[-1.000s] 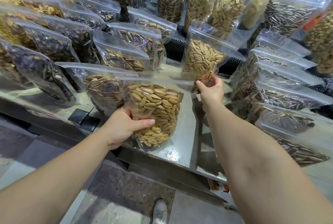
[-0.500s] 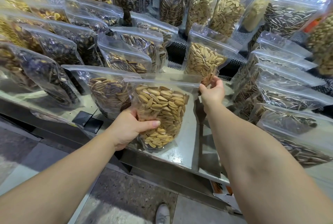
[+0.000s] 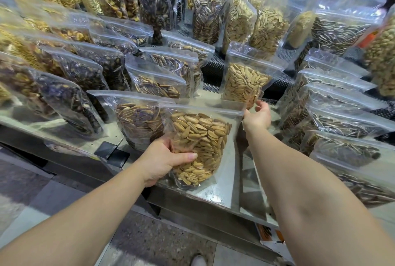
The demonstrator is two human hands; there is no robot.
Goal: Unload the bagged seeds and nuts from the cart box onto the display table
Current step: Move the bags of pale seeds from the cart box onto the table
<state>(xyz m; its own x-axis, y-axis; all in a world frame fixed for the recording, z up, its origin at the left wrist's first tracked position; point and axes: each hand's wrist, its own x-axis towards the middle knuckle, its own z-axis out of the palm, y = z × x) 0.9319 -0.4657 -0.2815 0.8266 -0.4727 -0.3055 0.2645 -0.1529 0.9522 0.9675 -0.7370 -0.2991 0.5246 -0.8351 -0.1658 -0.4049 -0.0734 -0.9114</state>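
My left hand [image 3: 164, 158] grips a clear zip bag of pale seeds [image 3: 201, 137] by its lower left side, thumb across the front, holding it upright at the front edge of the steel display table [image 3: 226, 193]. A second bag of pale seeds [image 3: 243, 82] stands upright on the table behind it. Just below that bag's lower right corner hovers my right hand [image 3: 257, 114], fingers loosely spread and holding nothing. The cart box is not in view.
Rows of clear bags of dark, striped and pale seeds and nuts fill the table: a striped-seed bag [image 3: 136, 120] directly left of the held one, more striped bags [image 3: 342, 124] stacked on the right. A black mesh mat [image 3: 215, 69] lies behind. Tiled floor below.
My right hand let go of the standing bag's bottom corner and opened, drawing slightly back. The bag in my left hand stayed at about the same spot.
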